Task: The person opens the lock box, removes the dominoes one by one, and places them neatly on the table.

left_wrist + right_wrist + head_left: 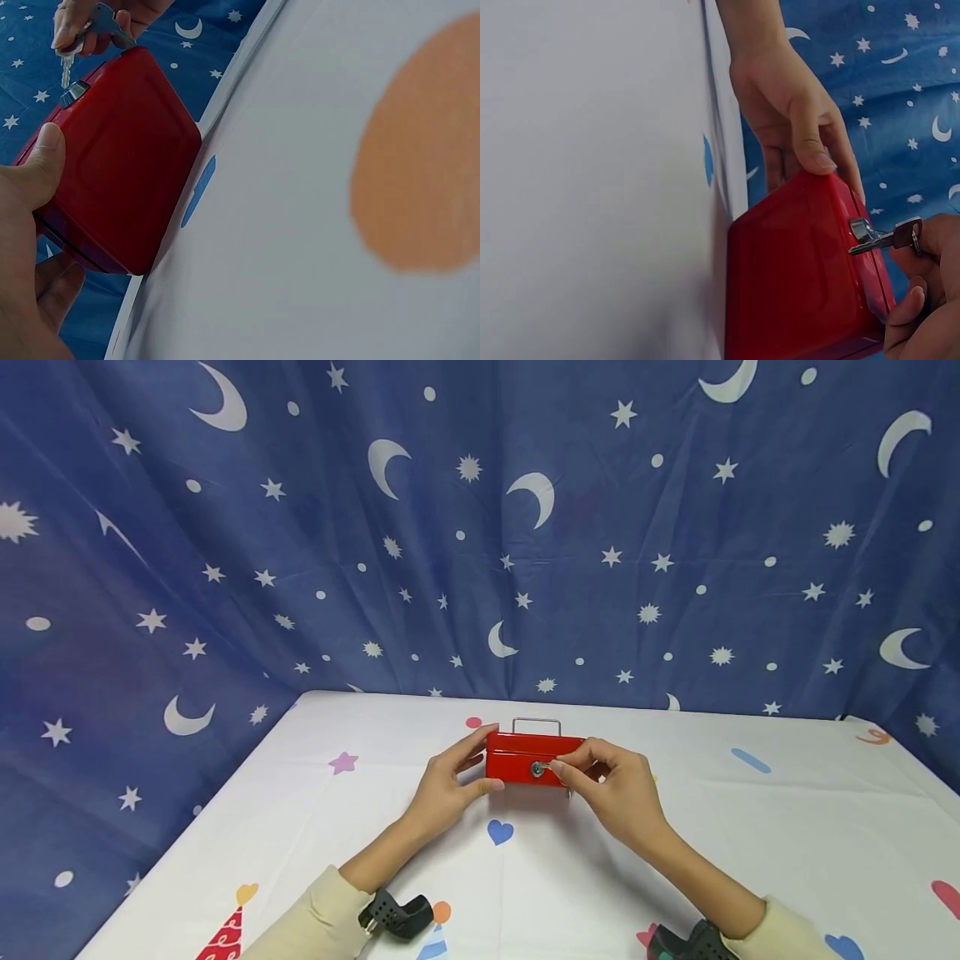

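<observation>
A small red metal cash box (525,765) stands on the table, its wire handle (537,721) raised on top and a round silver lock (537,769) on its front. My left hand (448,783) grips the box's left end, with the thumb low on the front and the fingers at the top and side. At the front, my right hand (617,783) pinches a small silver key (877,241) on a ring. In both wrist views the key's blade is right at the lock. A second bluish-grey key-like piece (110,24) hangs by the right fingers.
The white tablecloth (360,827) carries printed hearts, stars and party hats. Behind it, and along the left, hangs a blue curtain (450,610) with moons and stars. Dark wrist devices (397,914) sit at the cuffs of both light sleeves.
</observation>
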The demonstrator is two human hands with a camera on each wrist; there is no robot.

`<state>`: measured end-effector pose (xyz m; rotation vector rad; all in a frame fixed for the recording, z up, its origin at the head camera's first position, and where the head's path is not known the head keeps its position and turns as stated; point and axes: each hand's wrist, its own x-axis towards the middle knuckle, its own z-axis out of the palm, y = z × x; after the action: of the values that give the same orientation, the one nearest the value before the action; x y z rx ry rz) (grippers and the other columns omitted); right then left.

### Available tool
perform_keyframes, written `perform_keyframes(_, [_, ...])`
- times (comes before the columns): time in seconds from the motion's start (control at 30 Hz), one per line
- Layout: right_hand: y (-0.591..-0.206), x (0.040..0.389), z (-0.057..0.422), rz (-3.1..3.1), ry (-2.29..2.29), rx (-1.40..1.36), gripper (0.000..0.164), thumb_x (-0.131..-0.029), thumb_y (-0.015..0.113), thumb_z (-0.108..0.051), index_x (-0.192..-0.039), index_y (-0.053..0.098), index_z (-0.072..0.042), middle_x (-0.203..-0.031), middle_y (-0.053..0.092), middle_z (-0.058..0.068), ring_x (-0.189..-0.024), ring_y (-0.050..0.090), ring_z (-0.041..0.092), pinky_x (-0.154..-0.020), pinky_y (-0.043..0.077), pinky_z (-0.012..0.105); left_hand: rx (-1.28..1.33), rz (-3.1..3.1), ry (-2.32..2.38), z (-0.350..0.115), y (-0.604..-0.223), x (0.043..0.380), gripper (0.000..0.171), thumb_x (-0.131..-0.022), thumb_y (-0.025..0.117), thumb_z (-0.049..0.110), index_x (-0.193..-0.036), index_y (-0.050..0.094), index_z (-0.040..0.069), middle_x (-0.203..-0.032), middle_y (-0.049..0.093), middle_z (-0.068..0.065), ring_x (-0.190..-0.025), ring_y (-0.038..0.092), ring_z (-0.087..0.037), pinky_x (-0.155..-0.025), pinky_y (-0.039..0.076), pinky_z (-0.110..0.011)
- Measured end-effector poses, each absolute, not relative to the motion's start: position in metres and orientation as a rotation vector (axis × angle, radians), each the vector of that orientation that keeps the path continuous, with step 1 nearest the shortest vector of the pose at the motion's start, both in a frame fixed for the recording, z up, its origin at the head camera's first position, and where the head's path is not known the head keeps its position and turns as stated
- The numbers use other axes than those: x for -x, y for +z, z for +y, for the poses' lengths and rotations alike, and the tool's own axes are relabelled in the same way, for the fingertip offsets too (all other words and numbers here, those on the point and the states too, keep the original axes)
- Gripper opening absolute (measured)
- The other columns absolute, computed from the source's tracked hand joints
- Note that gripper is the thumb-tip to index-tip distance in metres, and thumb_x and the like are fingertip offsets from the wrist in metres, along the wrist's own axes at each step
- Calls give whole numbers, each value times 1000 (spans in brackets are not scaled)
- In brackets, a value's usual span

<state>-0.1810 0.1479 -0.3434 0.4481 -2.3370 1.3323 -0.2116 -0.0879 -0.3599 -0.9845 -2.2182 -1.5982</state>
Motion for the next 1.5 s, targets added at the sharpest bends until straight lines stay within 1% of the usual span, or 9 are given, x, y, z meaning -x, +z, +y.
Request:
perform_keyframes(0.23, [-348,180,144,-2294,1284,-458,12,-81,78,-13,-75,69,-18,-61,58,-10,-56,52,13,-46,43,23,983,-2226,-1582,-86,-360,212,67,-78,75,0,-138,46,-6,-134,52,-23,-121,51,-38,-93,44,-54])
perform_keyframes(0.37, [-346,178,140,-2258,1262,-481,11,-79,79,-10,-76,70,-17,-62,58,-13,-56,52,12,-45,43,22,979,-2227,-1578,-86,-360,211,67,-78,75,0,-138,46,-6,-134,52,-23,-121,51,-39,-93,44,-54])
perform_keyframes(0.57, [-343,176,135,-2245,1309,-495,10,-77,81,-16,-84,74,-19,-67,63,-15,-60,55,11,-51,45,23,982,-2213,-1581,-87,-359,211,68,-77,75,-3,-137,45,-7,-134,51,-25,-120,51,-40,-93,44,-54])
perform_keyframes(0.77, [-343,176,131,-2227,1353,-505,16,-76,82,-16,-91,77,-16,-67,63,-14,-58,56,11,-49,45,24,986,-2204,-1583,-87,-361,211,67,-76,75,-3,-137,46,-7,-134,51,-23,-120,51,-39,-93,45,-52])
perform_keyframes(1.0, [-347,176,130,-2221,1384,-509,15,-77,81,-19,-90,76,-20,-65,61,-11,-56,54,12,-48,43,24,1000,-2191,-1575,-86,-360,212,67,-76,75,-4,-136,46,-8,-134,51,-24,-119,52,-40,-92,45,-53])
perform_keyframes(1.17, [-347,175,129,-2229,1422,-486,13,-78,81,-21,-90,75,-21,-65,63,-1,-56,53,14,-48,42,24,1011,-2184,-1562,-86,-361,211,67,-76,75,-4,-136,46,-8,-134,51,-24,-119,52,-40,-92,45,-53])
perform_keyframes(1.23, [-348,175,129,-2226,1429,-476,12,-78,80,-23,-89,75,-21,-65,63,-1,-56,53,14,-48,42,24,1019,-2178,-1547,-86,-361,212,67,-75,76,-3,-135,47,-8,-133,52,-24,-118,53,-40,-91,46,-53])
perform_keyframes(1.4, [-349,174,127,-2213,1454,-458,12,-79,80,-23,-88,74,-18,-64,61,-7,-58,52,15,-49,42,23,1023,-2170,-1526,-86,-361,212,68,-73,77,-4,-135,47,-8,-132,53,-24,-118,53,-39,-91,46,-52])
perform_keyframes(1.5, [-349,172,126,-2225,1487,-441,12,-78,80,-23,-87,73,-17,-65,61,-7,-58,53,16,-49,43,23,1020,-2171,-1538,-87,-361,211,68,-74,77,-4,-135,48,-8,-132,53,-24,-118,53,-38,-91,46,-53])
